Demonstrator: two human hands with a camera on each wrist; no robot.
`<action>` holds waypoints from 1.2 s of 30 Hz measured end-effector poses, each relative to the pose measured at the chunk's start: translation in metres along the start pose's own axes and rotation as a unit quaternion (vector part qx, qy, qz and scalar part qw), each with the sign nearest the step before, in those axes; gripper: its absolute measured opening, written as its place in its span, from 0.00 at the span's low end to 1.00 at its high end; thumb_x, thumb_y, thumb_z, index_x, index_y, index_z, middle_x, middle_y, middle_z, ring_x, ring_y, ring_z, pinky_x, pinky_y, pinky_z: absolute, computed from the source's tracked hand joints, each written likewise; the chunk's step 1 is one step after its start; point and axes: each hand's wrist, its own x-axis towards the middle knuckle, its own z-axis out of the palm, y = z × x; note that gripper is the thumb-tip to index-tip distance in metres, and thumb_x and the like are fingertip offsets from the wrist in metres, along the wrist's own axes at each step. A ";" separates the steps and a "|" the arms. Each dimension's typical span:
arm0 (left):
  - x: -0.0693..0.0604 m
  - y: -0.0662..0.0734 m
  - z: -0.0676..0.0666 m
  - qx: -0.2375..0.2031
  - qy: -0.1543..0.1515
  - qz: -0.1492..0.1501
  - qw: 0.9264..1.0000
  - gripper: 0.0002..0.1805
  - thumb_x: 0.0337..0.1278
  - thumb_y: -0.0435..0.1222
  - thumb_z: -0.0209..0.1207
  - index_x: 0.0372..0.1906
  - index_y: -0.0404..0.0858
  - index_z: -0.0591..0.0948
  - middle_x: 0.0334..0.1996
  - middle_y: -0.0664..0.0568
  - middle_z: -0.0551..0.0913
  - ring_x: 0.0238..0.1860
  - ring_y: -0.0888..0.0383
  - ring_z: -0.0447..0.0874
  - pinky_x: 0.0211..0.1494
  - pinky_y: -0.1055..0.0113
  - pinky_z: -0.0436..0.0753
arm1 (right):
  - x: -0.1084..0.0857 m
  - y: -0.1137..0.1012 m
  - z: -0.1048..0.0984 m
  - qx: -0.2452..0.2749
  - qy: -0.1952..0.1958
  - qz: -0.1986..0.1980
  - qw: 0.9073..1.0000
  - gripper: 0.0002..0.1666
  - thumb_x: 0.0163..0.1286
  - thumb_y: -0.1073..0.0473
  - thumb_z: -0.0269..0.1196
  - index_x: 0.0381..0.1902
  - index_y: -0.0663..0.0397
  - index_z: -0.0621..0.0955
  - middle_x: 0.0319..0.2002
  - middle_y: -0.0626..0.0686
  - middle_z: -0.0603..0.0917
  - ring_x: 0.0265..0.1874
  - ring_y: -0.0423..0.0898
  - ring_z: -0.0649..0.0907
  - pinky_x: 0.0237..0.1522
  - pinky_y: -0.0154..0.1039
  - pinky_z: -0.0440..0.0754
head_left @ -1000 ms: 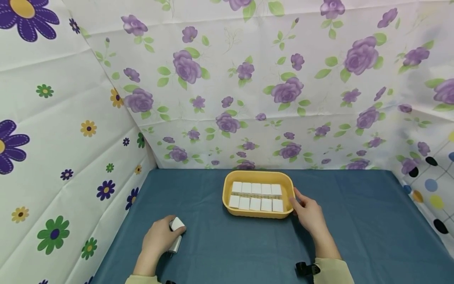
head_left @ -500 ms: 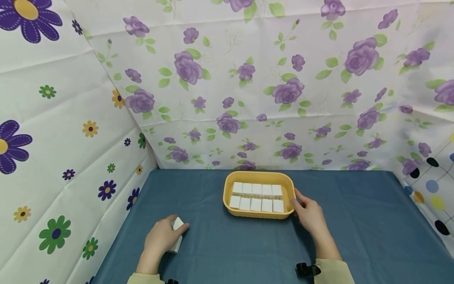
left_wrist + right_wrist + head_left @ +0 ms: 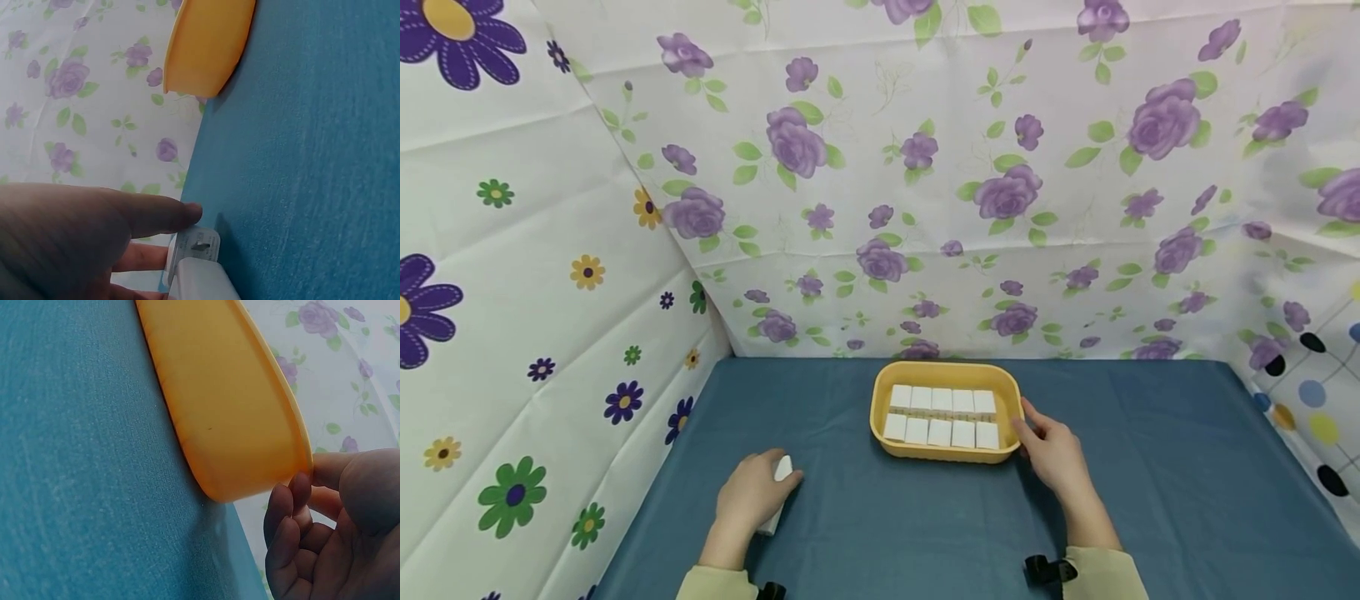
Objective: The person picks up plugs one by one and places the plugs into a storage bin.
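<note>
On the left of the table my left hand (image 3: 752, 493) holds a white plug-in charger (image 3: 784, 468) between thumb and fingers. The left wrist view shows the printed face and metal prong of that charger (image 3: 199, 245). Nearer to me, in line with it, lies another white block (image 3: 206, 280), partly hidden by the hand in the head view. My right hand (image 3: 1054, 452) pinches the right end of a yellow plastic tray (image 3: 951, 452) at its rim. Two rows of similar white blocks (image 3: 940, 432) lie inside the tray.
A blue cloth (image 3: 865, 533) covers the table. Flower-printed sheets (image 3: 925, 208) hang along the back and left, and a dotted sheet (image 3: 1311, 400) is on the right. The tray stands close to the back sheet.
My left hand has shifted slightly right, and the charger in it has turned from slanted to more in line with the block below. The right hand and tray stay put.
</note>
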 end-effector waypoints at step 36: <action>0.006 0.082 0.019 -0.096 0.151 0.092 0.979 0.23 0.62 0.37 0.72 0.61 0.35 0.86 0.45 0.42 0.85 0.39 0.48 0.85 0.44 0.47 0.86 | 0.001 0.000 0.002 0.000 -0.004 0.004 1.000 0.39 0.85 0.40 0.57 0.86 0.43 0.64 0.30 0.54 0.82 0.26 0.51 0.79 0.30 0.43 0.76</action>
